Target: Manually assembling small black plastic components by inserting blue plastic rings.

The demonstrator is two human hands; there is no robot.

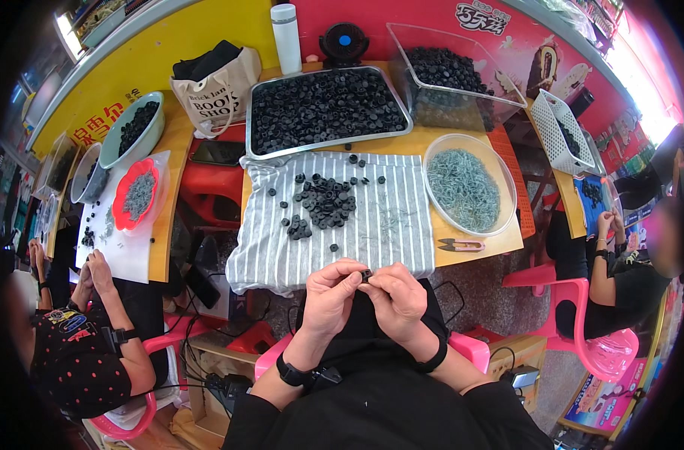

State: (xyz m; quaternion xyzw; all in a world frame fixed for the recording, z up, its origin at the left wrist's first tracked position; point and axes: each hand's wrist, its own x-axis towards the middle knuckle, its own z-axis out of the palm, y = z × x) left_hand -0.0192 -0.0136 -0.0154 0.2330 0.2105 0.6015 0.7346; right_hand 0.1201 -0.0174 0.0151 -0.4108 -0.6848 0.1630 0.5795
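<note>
In front of my lap, just beyond the near edge of the table, a small black round part [366, 274] sits between my fingertips. My left hand [328, 301] pinches it from the left. Closed against its other side is my right hand [399, 304], and whether those fingers also hold something smaller is hidden. A heap of similar black parts [325, 204] lies on a grey-and-white striped cloth [261, 251], with some scattered around it. Thin clear pieces [393, 219] are strewn on the cloth's right side.
Behind the cloth stands a metal tray [252, 154] of black parts. To the right are a round tub [513, 201] of clear pieces, pink-handled snips [462, 245] and a clear bin [451, 112]. A phone [216, 153] lies left. People work at tables on both sides.
</note>
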